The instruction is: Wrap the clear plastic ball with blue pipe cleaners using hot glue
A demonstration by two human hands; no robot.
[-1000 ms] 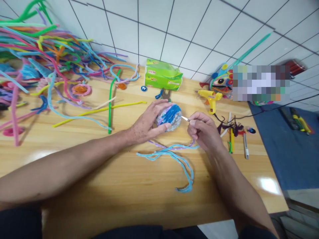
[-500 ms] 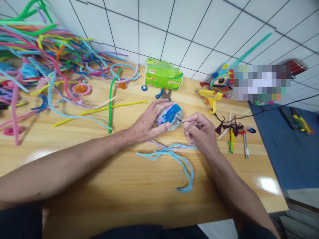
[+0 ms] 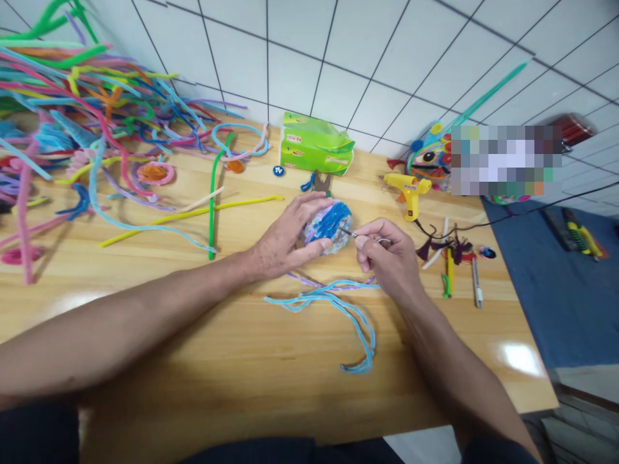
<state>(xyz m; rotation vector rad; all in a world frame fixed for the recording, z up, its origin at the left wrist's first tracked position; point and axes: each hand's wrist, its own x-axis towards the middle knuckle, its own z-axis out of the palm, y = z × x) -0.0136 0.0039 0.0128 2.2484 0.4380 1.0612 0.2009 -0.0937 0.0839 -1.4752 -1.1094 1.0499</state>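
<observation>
A round piece point(image 3: 331, 222) with a glossy blue top, a lilac patch and a clear, shiny rim lies mid-table. My left hand point(image 3: 294, 232) curls around its left side, fingers over the far edge and thumb along the near edge. Between the thumb and fingers of my right hand point(image 3: 385, 248) is a small pair of scissors point(image 3: 356, 236), its dark tip against the blue surface and a ring handle showing behind my fingers. Just below both hands lie light blue pipe cleaners point(image 3: 333, 296), bent and partly crossed by a thin purple one point(image 3: 309, 281).
A heap of coloured pipe cleaners point(image 3: 111, 109) covers the back left. Behind my hands are a green tissue pack point(image 3: 316, 145) and pliers point(image 3: 322, 185). A yellow glue gun point(image 3: 409, 191) with a trailing cord, tassels point(image 3: 457, 247) and a craft knife point(image 3: 477, 283) lie right.
Hardly anything differs. The view has shifted very slightly, while both hands, the scissors and the round piece keep the same positions relative to one another.
</observation>
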